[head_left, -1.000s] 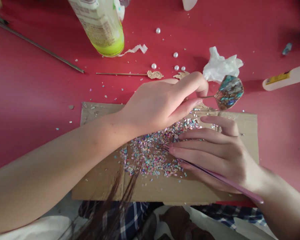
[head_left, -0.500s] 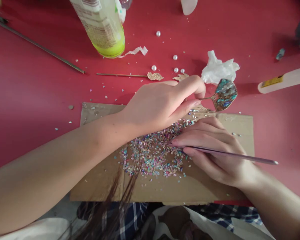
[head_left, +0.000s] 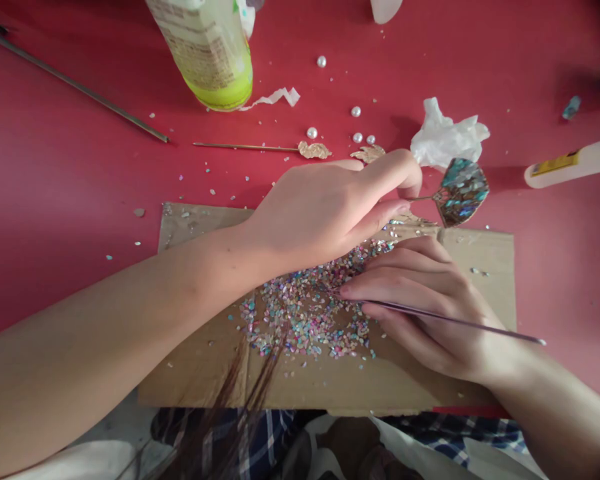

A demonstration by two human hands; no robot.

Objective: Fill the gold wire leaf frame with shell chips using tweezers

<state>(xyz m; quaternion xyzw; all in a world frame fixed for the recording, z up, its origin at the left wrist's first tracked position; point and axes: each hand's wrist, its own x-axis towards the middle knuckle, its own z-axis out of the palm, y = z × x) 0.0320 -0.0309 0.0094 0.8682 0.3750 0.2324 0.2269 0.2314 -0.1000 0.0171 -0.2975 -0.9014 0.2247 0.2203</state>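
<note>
In the head view, the left hand [head_left: 325, 213] pinches, thumb and forefinger together at the tips [head_left: 397, 205], a thin wire stem [head_left: 423, 198] bearing a fan-shaped blue-green iridescent shell mosaic [head_left: 461, 193]; the fan sits right of the hand, at the far edge of a brown cardboard sheet [head_left: 200, 380], its long axis running left to right; it looks light, stiff and brittle, best held by the wire; the right hand [head_left: 425, 313] curls its fingers [head_left: 395, 288] closely around a slender purple rod [head_left: 500, 331], whose tip points left and slightly far into a heap of pastel shell chips [head_left: 300, 320]; the chips look light, fragile and easily scattered; white pearls [head_left: 313, 133] dot the red tabletop [head_left: 80, 200] beyond.
</note>
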